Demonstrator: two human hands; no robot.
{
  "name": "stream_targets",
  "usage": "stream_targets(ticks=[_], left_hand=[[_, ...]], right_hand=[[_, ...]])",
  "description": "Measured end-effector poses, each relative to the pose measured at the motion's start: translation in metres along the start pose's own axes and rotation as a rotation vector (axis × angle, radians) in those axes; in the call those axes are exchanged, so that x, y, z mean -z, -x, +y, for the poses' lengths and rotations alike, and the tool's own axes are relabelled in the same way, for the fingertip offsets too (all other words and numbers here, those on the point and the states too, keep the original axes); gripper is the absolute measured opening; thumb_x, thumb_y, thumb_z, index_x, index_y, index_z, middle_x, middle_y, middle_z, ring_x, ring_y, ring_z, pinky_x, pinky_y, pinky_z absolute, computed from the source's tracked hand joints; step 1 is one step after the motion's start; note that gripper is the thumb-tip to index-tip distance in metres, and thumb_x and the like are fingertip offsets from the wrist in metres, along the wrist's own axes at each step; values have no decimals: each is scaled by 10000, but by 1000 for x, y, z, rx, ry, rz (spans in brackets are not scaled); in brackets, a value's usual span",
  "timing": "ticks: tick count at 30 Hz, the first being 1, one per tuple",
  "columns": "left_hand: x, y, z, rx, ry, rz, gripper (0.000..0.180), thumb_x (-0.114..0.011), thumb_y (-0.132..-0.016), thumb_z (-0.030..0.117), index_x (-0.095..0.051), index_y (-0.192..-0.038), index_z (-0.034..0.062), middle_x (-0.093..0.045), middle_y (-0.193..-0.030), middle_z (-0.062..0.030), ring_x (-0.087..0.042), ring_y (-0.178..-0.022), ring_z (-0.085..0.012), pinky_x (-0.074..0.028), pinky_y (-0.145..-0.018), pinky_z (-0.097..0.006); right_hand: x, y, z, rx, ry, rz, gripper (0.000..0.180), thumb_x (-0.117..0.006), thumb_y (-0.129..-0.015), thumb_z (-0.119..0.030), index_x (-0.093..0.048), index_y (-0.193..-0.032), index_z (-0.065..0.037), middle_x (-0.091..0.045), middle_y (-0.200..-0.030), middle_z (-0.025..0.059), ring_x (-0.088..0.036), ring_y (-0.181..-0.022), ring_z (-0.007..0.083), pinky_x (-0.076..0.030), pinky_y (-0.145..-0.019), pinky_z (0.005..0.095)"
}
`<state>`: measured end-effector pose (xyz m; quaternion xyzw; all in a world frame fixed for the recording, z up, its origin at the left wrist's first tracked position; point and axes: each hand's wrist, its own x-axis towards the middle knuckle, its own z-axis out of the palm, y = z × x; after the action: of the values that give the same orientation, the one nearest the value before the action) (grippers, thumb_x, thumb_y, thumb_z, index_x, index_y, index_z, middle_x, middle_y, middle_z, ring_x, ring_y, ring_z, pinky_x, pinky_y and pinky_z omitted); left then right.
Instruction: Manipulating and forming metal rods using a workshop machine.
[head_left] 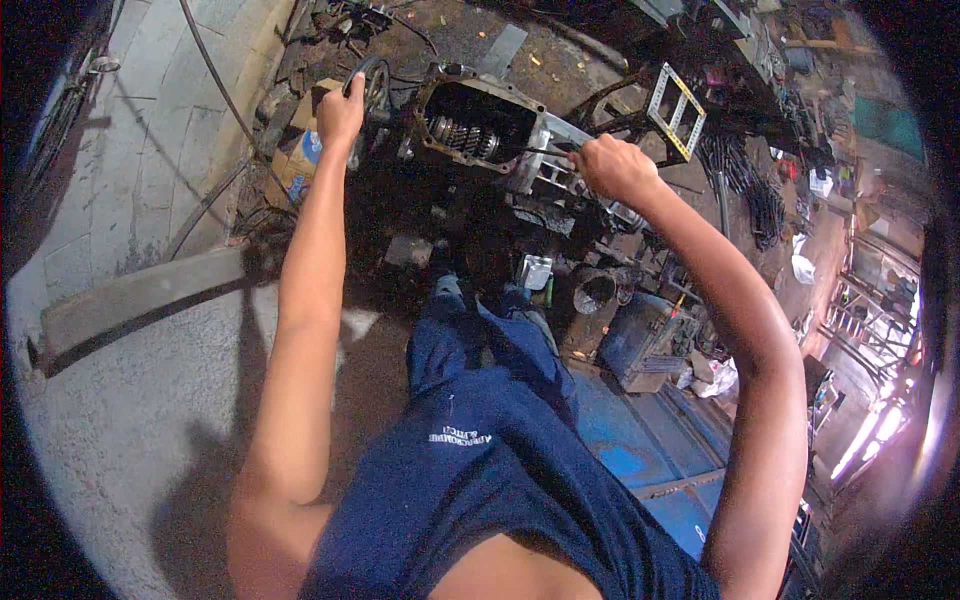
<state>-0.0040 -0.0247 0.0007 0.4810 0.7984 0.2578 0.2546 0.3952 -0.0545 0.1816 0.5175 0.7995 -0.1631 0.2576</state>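
Gearbox housing (463, 156): ahead of the person, between the two hands, its wide opening facing up toward us.
Carton (297, 172): yellow and blue, by the wall just below the left hand; I'd keep that elbow and wrist clear of it.
Left hand (340, 118): fingers curled in, thumb pointing away from the body; it looks closed on the dark piece, though its far side is hidden from me.
Dark curved piece (374, 72): at the left thumb, near the housing's left end; as I judge it, best held firmly so that this side stays steady.
Gears (470, 137): toothed, inside the left part of the opening; I'd keep the rod from knocking their teeth.
Dark rod (548, 153): thin, reaching from the right fist toward the housing's right edge; I can't tell whether its tip touches. Steady pressure along its line would probably serve better than a jerk.
Right hand (616, 170): wrapped tight around the rod's near end, no gap showing; I'd keep the wrist straight and the knuckles off the metal.
Slotted frame (681, 112): pale with yellow edges, standing beyond the right hand; worth minding should the fist slip.
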Motion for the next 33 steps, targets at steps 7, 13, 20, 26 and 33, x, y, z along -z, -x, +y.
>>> stream_targets(ticks=[7, 13, 20, 26, 33], left_hand=[[-5, 14, 11, -6, 3, 113, 594, -483, -906, 569, -696, -982, 19, -664, -907, -252, -615, -880, -451, -464, -767, -514], [-13, 50, -3, -129, 164, 321, 568, -528, -916, 516, -672, -883, -32, -626, -738, -273, -604, -733, -449, -440, -620, -491], [-19, 48, -38, -220, 146, 438, 635, -545, -906, 522, -659, -942, -102, -632, -794, -319, -625, -778, -455, -464, -664, -503], [-16, 46, -41, -91, 181, 331, 723, -511, -892, 587, -647, -1006, -114, -644, -901, -319, -625, -869, -460, -481, -734, -505], [-7, 45, -20, -26, 174, 338, 680, -557, -862, 612, -655, -783, -56, -643, -727, -229, -612, -685, -378, -440, -634, -487]], right_hand=[[-6, -5, 13, 137, 50, 59, 410, -487, -960, -354, -697, -834, -25, -658, -804, 241, -660, -782, 411, -541, -684, 488], [-12, 2, 8, 58, 72, 1, 387, -468, -965, -363, -680, -933, -40, -671, -928, 211, -676, -861, 370, -554, -742, 468], [-25, 13, -3, 0, -155, 116, 480, -490, -949, -424, -667, -864, 14, -650, -922, 268, -641, -890, 441, -522, -788, 508], [-14, 13, -12, -68, -168, 63, 464, -503, -938, -425, -659, -902, 11, -652, -940, 261, -637, -915, 439, -517, -800, 512], [-20, 12, -34, -79, -5, 77, 229, -565, -860, -237, -697, -914, -58, -691, -935, 185, -689, -869, 363, -570, -732, 460]])
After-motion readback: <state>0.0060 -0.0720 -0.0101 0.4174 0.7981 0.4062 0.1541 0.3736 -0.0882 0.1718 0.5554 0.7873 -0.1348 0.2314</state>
